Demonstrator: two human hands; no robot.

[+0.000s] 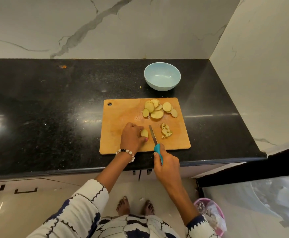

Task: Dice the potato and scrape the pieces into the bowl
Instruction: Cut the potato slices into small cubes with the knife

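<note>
On the wooden cutting board my left hand holds a stack of potato slices down with curled fingers. My right hand grips the teal handle of a knife, whose blade lies just right of that stack, tip pointing away from me. A small heap of cut potato pieces lies right of the blade. Several round potato slices lie fanned at the board's far right. A light blue bowl stands empty on the counter beyond the board.
The black granite counter runs left and ends at a marble wall on the right. Its front edge is just below the board. A pink bin with a bag stands on the floor at lower right.
</note>
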